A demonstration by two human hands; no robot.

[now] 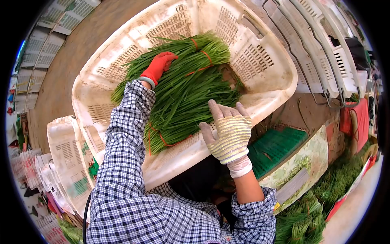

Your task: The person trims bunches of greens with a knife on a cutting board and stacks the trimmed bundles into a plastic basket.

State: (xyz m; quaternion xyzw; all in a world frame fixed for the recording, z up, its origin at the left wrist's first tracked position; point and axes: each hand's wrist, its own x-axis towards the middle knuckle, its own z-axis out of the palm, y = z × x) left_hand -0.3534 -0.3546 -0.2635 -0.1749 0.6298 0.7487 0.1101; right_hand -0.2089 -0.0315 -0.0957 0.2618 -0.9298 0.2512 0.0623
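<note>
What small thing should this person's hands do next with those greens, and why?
Perhaps lower the right hand gently onto the greens. It is spread open at the near side of the crate and appears to hold nothing, while the left hand is already on the greens, so the two might then steady or straighten them together.
</note>
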